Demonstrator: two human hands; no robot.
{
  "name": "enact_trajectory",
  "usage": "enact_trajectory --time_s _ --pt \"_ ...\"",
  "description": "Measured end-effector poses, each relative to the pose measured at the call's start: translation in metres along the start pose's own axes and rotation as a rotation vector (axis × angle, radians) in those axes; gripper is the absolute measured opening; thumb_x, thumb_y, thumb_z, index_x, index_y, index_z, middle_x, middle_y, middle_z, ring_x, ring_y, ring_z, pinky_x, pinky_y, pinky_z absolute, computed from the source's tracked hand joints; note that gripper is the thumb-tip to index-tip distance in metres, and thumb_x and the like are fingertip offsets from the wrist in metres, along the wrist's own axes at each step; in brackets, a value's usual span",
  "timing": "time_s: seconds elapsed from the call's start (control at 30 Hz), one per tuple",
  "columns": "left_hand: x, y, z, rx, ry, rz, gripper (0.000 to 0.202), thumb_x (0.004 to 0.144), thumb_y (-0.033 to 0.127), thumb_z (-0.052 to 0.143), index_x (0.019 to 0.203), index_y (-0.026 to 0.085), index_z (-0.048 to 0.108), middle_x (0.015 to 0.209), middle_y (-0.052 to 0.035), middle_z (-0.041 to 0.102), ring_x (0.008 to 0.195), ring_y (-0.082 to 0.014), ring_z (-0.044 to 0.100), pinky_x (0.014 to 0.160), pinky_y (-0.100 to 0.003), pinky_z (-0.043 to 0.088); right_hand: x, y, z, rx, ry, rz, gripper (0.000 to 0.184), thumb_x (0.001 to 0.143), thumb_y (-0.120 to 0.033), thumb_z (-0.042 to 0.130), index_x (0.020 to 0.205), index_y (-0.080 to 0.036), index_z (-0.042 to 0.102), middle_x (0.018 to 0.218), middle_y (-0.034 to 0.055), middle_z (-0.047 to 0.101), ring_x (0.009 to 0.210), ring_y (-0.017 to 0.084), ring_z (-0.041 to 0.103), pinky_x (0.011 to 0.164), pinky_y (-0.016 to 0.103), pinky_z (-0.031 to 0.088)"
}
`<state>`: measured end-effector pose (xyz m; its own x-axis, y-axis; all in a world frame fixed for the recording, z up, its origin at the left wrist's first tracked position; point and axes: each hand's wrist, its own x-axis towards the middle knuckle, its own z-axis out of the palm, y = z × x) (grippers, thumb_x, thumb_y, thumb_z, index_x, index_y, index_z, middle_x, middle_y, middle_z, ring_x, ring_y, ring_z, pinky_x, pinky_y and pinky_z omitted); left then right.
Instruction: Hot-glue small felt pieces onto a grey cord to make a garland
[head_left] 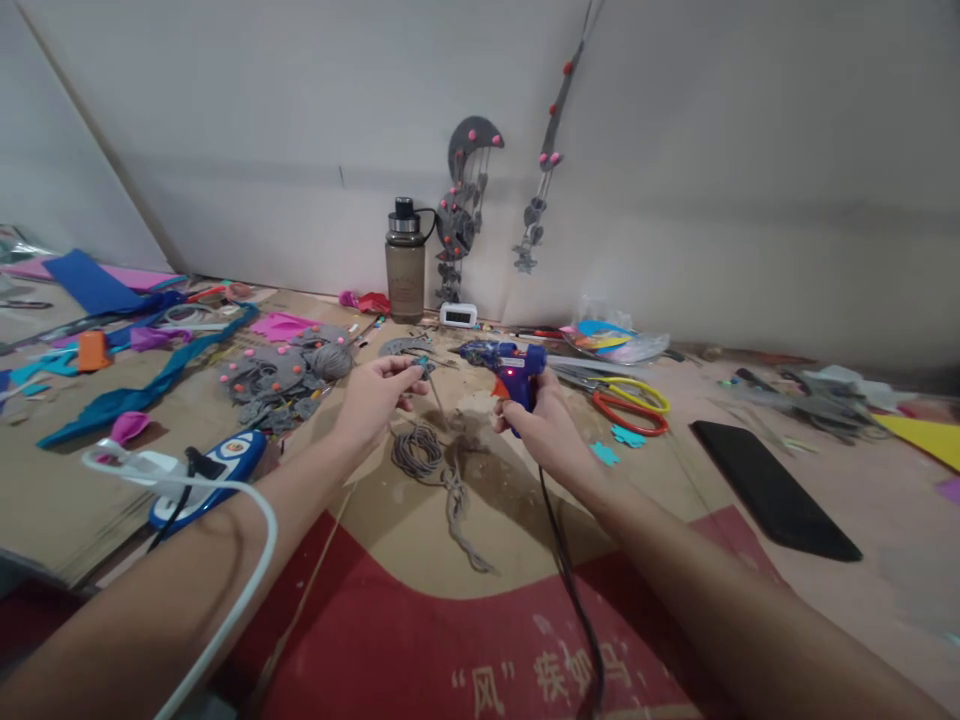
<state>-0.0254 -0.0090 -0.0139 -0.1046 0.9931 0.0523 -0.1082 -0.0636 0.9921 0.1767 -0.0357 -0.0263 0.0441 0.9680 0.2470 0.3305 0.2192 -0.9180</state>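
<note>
My right hand (536,415) grips a blue hot glue gun (517,375) by its handle. The gun's nozzle points left, a small red light glows on its body, and its black cord (566,560) runs down toward me. My left hand (382,395) is closed in a pinch on a small teal piece (424,365), with a grey cord (437,400) hanging beneath. The piece is too small to make out fully; it is near the nozzle but apart from it. Below lie a coil of grey cord (417,453) and a loose grey bundle (459,510) on the cardboard.
Scissors with red handles (630,412) and two teal cutouts (604,453) lie right of the gun. Farther right is a black phone (772,490). A bottle (406,270) and small clock (458,316) stand behind. A blue-white power strip (232,460) sits by my left forearm.
</note>
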Motion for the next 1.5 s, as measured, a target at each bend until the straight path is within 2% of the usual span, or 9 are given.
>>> enact_trajectory --time_s 0.1,0.2,0.33,0.47,0.73,1.0,1.3,1.5 --pt "0.0 0.0 0.0 0.014 0.021 0.012 0.028 0.061 0.03 0.076 0.078 0.011 0.064 0.067 -0.004 0.064 0.058 -0.0113 0.061 0.043 -0.018 0.037 -0.01 -0.007 0.004 0.164 -0.11 -0.098 0.03 0.074 -0.023 0.049 0.104 -0.019 0.043 0.097 0.0048 0.062 0.059 0.011 0.057 0.056 0.027 0.048" --pt "-0.001 0.001 0.001 0.011 0.021 0.032 0.025 0.061 0.029 0.075 0.075 0.011 0.065 0.067 -0.004 0.064 0.059 -0.0116 0.061 0.044 -0.018 0.038 -0.018 -0.012 0.004 0.096 -0.167 -0.141 0.02 0.081 -0.026 0.046 0.099 -0.018 0.05 0.094 0.0049 0.061 0.057 0.01 0.052 0.058 0.027 0.047" --pt "-0.003 0.003 0.002 0.001 0.001 0.045 0.023 0.062 0.028 0.074 0.073 0.011 0.065 0.065 -0.0042 0.064 0.058 -0.0108 0.06 0.048 -0.019 0.041 -0.023 -0.017 0.001 -0.191 -0.117 -0.216 0.021 0.086 -0.031 0.045 0.097 -0.018 0.057 0.087 0.0052 0.062 0.066 0.014 0.055 0.067 0.03 0.045" --pt "-0.005 0.004 0.003 -0.003 -0.003 0.05 0.023 0.063 0.028 0.075 0.075 0.011 0.065 0.066 -0.0053 0.066 0.055 -0.0102 0.059 0.049 -0.02 0.041 -0.023 -0.022 -0.001 -0.304 -0.086 -0.248 0.023 0.087 -0.032 0.044 0.101 -0.018 0.056 0.09 0.0077 0.063 0.078 0.019 0.058 0.075 0.034 0.045" --pt "-0.007 0.005 0.003 0.025 -0.018 0.06 0.021 0.064 0.027 0.074 0.075 0.011 0.065 0.065 -0.0052 0.066 0.051 -0.0096 0.057 0.048 -0.02 0.041 -0.021 -0.016 0.002 -0.317 -0.1 -0.285 0.024 0.088 -0.033 0.043 0.106 -0.019 0.053 0.093 0.0076 0.063 0.08 0.02 0.058 0.078 0.034 0.045" --pt "-0.008 0.006 0.004 0.026 -0.029 0.055 0.022 0.062 0.028 0.075 0.072 0.012 0.064 0.064 -0.0056 0.066 0.052 -0.0101 0.057 0.048 -0.021 0.041 -0.023 -0.022 0.004 -0.33 -0.097 -0.284 0.029 0.089 -0.034 0.042 0.112 -0.018 0.049 0.1 0.0099 0.063 0.085 0.023 0.057 0.084 0.038 0.045" --pt "-0.007 0.005 0.005 -0.003 -0.024 0.072 0.02 0.063 0.026 0.073 0.073 0.011 0.064 0.064 -0.0048 0.065 0.054 -0.0101 0.058 0.048 -0.02 0.042 -0.022 -0.015 0.005 -0.351 -0.09 -0.36 0.029 0.088 -0.031 0.042 0.112 -0.017 0.051 0.102 0.0127 0.063 0.091 0.024 0.058 0.085 0.038 0.045" --pt "-0.006 0.004 0.005 -0.005 -0.009 0.089 0.022 0.063 0.027 0.074 0.074 0.011 0.064 0.065 -0.0047 0.065 0.054 -0.0098 0.058 0.049 -0.02 0.042 -0.021 -0.014 0.007 -0.36 -0.079 -0.338 0.031 0.088 -0.03 0.043 0.115 -0.018 0.052 0.104 0.0116 0.063 0.092 0.024 0.059 0.086 0.039 0.045"
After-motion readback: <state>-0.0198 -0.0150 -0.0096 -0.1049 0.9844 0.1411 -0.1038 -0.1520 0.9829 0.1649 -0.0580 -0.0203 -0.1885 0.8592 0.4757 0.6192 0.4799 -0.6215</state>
